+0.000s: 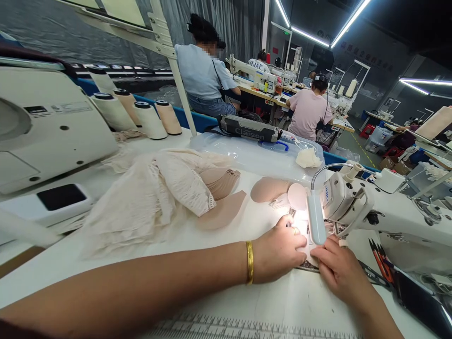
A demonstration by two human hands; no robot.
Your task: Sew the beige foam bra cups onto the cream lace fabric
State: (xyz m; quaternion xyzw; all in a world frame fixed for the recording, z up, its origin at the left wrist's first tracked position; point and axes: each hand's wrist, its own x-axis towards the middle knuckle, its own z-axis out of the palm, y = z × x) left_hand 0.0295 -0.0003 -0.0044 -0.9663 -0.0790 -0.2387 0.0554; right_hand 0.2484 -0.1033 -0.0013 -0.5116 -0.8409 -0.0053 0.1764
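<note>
Under the bright lamp (317, 219) of a sewing machine (341, 200), a pale pink fabric piece (300, 223) lies at the needle area, mostly washed out by glare. My left hand (280, 252), wearing a gold bracelet, presses on this fabric with bent fingers. On the near right side of the needle area, my right hand (339, 268) pinches the fabric's edge between thumb and fingers. The needle and presser foot are hidden behind the lamp. Just beyond my left hand are a round pink pad (297, 196) and a beige cup-shaped piece (269, 189).
Cream lace fabric (141, 202) and stacked beige pieces (222, 212) cover the left of the table. Thread cones (150, 120) stand behind. Orange-handled scissors (383, 261) and a dark phone (420, 301) lie at right. A ruler (254, 327) runs along the front. Co-workers sit beyond.
</note>
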